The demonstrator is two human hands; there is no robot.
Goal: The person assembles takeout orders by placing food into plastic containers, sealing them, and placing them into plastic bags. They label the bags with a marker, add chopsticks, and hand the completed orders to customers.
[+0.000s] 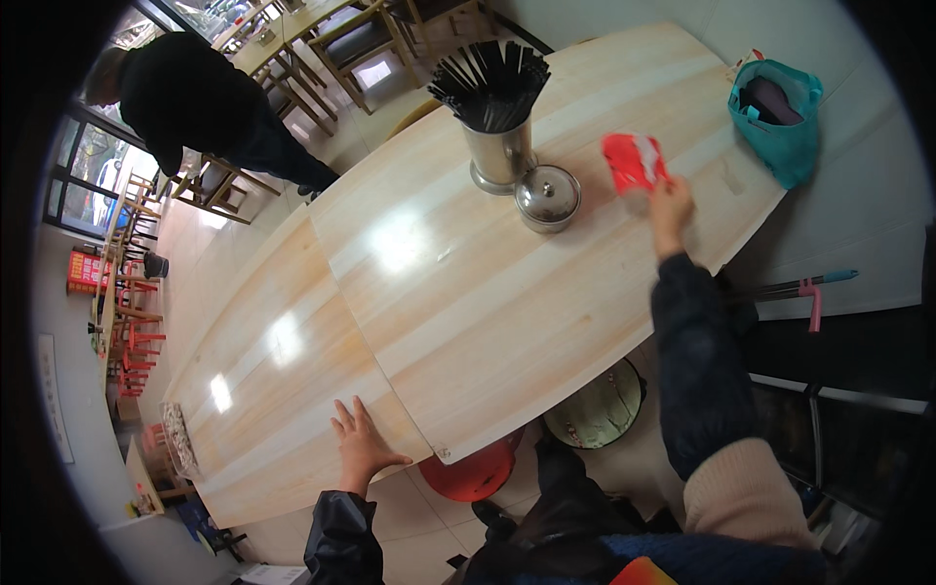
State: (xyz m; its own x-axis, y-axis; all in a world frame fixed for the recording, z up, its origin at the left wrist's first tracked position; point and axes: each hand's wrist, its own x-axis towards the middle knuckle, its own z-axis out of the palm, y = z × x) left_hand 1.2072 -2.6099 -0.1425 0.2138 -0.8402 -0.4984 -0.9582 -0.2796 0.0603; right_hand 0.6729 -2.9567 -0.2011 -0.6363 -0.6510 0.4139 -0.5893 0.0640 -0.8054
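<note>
My right hand (670, 208) grips a red and white packet (633, 162), possibly a cloth, over the far right part of the wood-patterned table (497, 292). Left of it stand a metal canister (500, 150) full of black chopsticks and, touching or nearly touching it, a round metal pot (548, 199) with its knobbed lid on. With fingers spread and nothing held, my left hand (363, 447) rests at the near table edge, left of the seam between the tabletops.
A teal bag (779, 121) stands at the table's right end. Below the near edge are a red stool (472, 472) and a round green-topped one (598, 406). A person (197, 102) in dark clothes bends near chairs at upper left. A clear box (179, 439) sits at the left end.
</note>
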